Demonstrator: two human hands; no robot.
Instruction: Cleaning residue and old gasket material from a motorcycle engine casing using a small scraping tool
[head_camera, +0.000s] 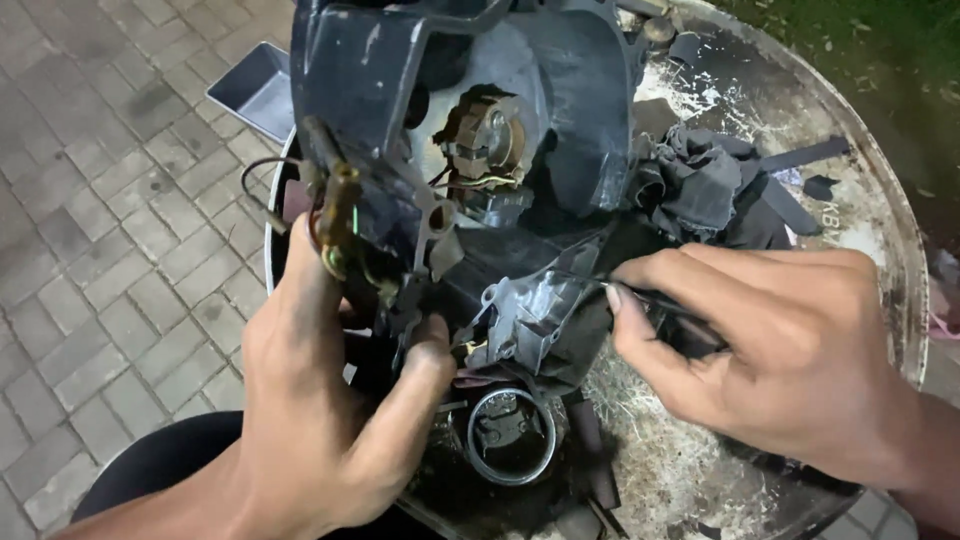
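Clutter rings the work on a round, scuffed metal drum top (880, 230): a crumpled dark rag (700, 185) lies just beyond the right hand, strips of black tape (805, 155) lie past it toward the rim, and a small metal ring (510, 435) with a dark part inside sits near the front edge between the wrists. A grey tray (255, 90) rests on the brick paving (100, 250) to the left. Standing on the drum is a black plastic headlight housing (400, 70), its long axis running up and away from the person, open back facing the camera, with a brownish bulb socket (485, 135) showing through the central hole. Loose wires and a brass-coloured connector (338, 205) hang across its left side, partly blocking the view of the lower edge. The left hand (320, 400) is wrapped around that lower left part, thumb pressed against the housing. The right hand (770, 350) pinches a thin dark tool (650, 298) between thumb and fingers, its tip pointing left into a crinkled grey foil-like piece (525, 315) at the housing's base.
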